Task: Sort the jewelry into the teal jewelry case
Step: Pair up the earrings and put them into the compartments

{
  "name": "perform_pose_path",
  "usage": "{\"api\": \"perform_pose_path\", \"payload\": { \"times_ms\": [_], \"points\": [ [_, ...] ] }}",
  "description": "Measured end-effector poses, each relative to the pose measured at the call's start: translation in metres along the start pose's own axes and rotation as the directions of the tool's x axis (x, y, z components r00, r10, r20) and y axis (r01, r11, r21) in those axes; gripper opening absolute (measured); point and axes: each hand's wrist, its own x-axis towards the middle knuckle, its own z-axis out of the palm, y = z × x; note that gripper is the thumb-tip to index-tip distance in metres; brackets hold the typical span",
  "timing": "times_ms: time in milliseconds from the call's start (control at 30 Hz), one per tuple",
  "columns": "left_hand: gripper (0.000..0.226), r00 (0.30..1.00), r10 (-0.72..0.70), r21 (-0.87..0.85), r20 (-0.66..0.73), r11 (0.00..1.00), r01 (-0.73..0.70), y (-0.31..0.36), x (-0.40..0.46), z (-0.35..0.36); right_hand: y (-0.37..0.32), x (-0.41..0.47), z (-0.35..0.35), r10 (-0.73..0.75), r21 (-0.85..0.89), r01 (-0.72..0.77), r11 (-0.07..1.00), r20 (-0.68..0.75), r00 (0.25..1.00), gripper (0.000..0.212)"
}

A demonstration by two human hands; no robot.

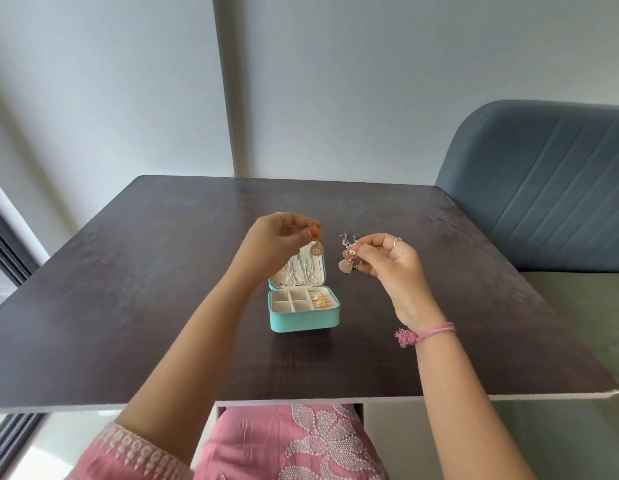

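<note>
Earrings dangling vertically from fingers

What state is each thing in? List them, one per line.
teal jewelry case: open, lid upright, chains in lid, gold rings in right slot.
left hand: raised, pinches a dangling gold earring.
right hand: raised, pinches a matching earring.
silver jewelry: loose on table behind the right hand.

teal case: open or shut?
Open. The teal jewelry case has its lid raised, showing the compartments and gold rings inside.
</note>
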Motion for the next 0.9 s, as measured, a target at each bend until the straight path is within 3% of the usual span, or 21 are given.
{"api": "perform_pose_path", "payload": {
  "times_ms": [300, 533, 900],
  "points": [
    [0.011, 0.986, -0.163, -0.289, -0.045, 0.947, 0.144, -0.012, -0.028, -0.023, -0.016, -0.014, 0.048, 0.061, 0.391, -0.093, 0.916, 0.094, 0.994, 0.013],
    [0.021, 0.980, -0.199, -0.321, -0.012, 0.929, 0.185, -0.033, -0.042, -0.032, -0.001, -0.026, 0.057, 0.140, 0.383, -0.180, 0.906, 0.131, 0.981, 0.012],
    [0.019, 0.958, -0.288, -0.145, 0.000, 0.947, 0.285, -0.059, -0.062, -0.027, 0.026, -0.044, 0.053, 0.159, 0.383, -0.191, 0.904, 0.113, 0.981, 0.013]
  ]
}}
